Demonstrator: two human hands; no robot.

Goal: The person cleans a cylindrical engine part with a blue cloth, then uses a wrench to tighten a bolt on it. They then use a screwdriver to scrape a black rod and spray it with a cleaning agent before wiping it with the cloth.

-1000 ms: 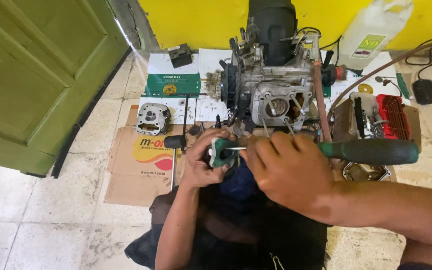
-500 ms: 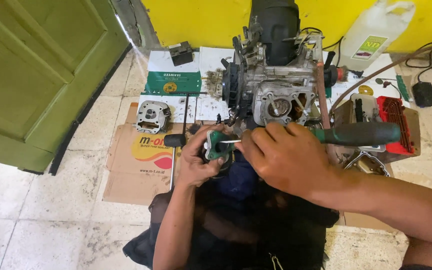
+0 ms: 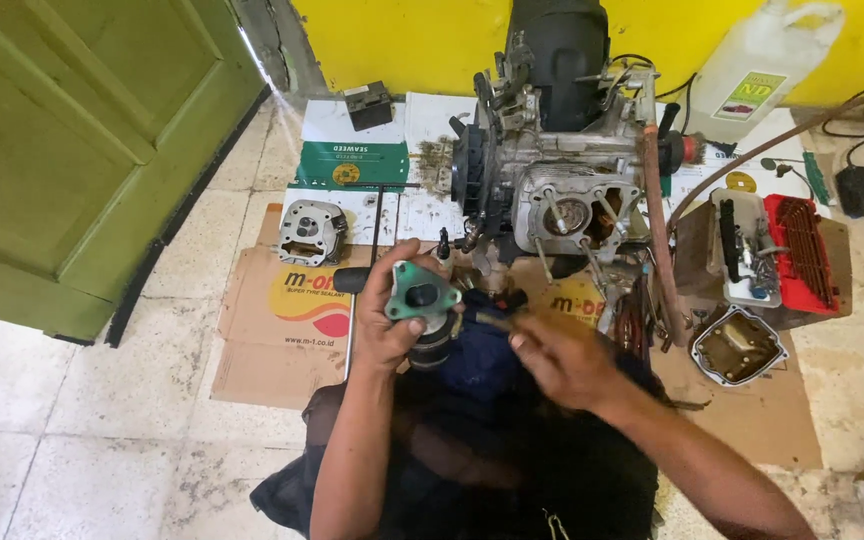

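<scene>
From the head view, the left hand [image 3: 387, 325] is closed around a small dark part capped by a teal gasket [image 3: 420, 292], held up over the lap just in front of the engine [image 3: 562, 190]. The right hand [image 3: 562, 358] hovers just beside it, fingers loosely curled, blurred (whether it pinches anything I cannot tell). Looks like fitting work on the gasket face; a steady grip matters next. Both forearms angle inward from the body.
</scene>
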